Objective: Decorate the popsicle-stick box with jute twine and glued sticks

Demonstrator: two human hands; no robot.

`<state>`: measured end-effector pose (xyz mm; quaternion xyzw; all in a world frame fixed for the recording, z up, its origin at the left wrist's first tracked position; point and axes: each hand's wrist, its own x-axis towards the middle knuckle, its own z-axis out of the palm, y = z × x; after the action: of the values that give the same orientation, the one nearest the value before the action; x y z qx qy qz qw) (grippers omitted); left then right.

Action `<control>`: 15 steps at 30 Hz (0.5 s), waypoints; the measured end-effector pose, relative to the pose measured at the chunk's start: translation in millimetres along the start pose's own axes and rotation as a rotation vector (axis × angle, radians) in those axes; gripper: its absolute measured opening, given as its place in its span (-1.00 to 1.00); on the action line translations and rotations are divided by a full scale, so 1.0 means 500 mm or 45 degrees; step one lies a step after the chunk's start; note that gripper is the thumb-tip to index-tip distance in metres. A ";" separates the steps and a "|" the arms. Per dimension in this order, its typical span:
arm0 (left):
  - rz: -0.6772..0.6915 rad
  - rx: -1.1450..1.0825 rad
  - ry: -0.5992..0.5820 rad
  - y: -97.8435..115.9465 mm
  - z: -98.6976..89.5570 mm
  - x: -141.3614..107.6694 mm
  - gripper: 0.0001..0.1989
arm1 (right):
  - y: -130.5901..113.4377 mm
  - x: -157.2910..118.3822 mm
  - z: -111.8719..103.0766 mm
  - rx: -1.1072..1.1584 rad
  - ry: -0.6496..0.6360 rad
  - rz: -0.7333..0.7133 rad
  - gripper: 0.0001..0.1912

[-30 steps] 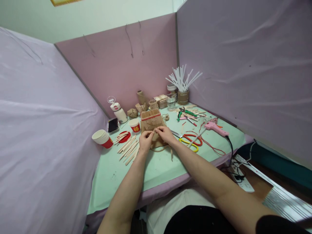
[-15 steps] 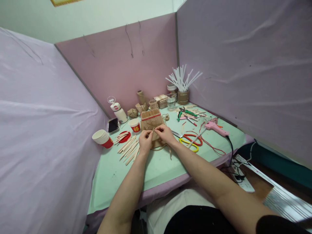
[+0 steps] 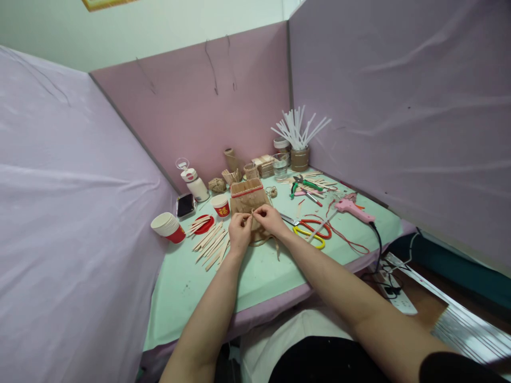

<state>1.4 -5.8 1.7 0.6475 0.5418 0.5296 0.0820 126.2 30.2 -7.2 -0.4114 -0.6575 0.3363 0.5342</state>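
A brown bag-shaped craft piece [image 3: 248, 203] with a red band near its top lies on the table in front of me. Over its lower part my left hand [image 3: 240, 230] and my right hand [image 3: 268, 219] meet, fingertips pinched on a thin piece of twine [image 3: 252, 211]. The fingers of both hands are closed, and they hide part of the twine. A loose twine end [image 3: 278, 250] trails onto the table beside my right wrist. Scissors [image 3: 307, 230] with red and yellow handles lie to the right of that hand.
Wooden sticks [image 3: 211, 246] and stacked paper cups [image 3: 167, 226] lie at the left, near one upright cup [image 3: 221, 205]. To the right are a pink glue gun [image 3: 355, 210], green pliers [image 3: 305, 183] and red cord [image 3: 347, 242]. White glue sticks [image 3: 300, 128] stand at the back. Fabric walls surround the table.
Both hands have shifted very slightly, with the left fingers closer to the right ones. A small loop of twine now shows above the fingertips. The other objects have stayed in place.
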 end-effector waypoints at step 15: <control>-0.992 -0.995 -0.282 -0.004 -0.010 0.019 -0.84 | -0.014 -0.009 0.001 -0.018 -0.095 -0.208 -0.90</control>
<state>-5.4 0.1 8.0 0.3726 0.4926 0.5504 0.5618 125.0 23.2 -2.9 -0.3476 -0.7106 0.3021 0.5320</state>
